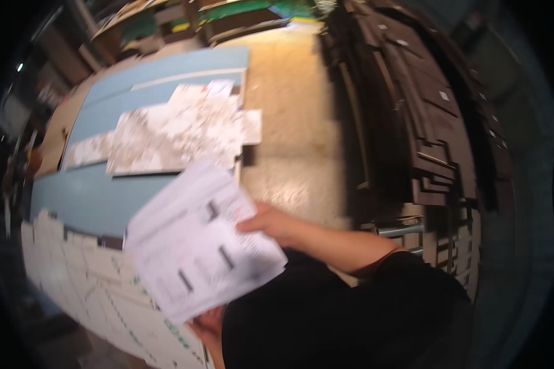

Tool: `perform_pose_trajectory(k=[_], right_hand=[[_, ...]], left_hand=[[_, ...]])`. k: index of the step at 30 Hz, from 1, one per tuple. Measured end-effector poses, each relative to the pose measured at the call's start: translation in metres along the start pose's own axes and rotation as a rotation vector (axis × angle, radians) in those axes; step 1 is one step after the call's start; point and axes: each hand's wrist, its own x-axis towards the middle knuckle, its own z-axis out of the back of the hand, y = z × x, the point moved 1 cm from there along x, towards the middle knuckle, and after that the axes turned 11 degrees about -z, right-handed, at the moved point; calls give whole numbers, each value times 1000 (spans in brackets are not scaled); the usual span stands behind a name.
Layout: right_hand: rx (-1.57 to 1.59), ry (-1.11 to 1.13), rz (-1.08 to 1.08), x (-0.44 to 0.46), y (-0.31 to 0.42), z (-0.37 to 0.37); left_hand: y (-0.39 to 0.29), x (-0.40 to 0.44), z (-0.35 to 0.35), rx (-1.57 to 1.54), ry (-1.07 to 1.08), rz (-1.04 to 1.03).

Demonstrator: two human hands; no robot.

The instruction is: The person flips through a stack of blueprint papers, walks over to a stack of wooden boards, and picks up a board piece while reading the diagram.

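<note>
A stack of printed paper sheets with dark barcode-like blocks is tilted in front of me. My right hand is closed on its right edge, thumb lying over the top sheet. At the lower edge of the sheets, my left hand grips from below, its fingers partly hidden by the paper and my dark clothing. Beyond the papers, a white, brown-stained board lies on a blue-grey panel. The print is too blurred to read.
White panels with green marks are stacked at the lower left. Dark brown panels with small white labels stand stacked on the right, near metal rollers. Shelving stands at the back, beyond the yellowish floor.
</note>
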Motion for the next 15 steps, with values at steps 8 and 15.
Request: perform_pose_trajectory(k=[8,15], right_hand=[[-262,-8,41,-10,-32,-24],[-270,-263,195,-120,-63,2]], left_hand=[[-74,31,-57,-89,48,-14],[-47,20,-80,304,319,253]])
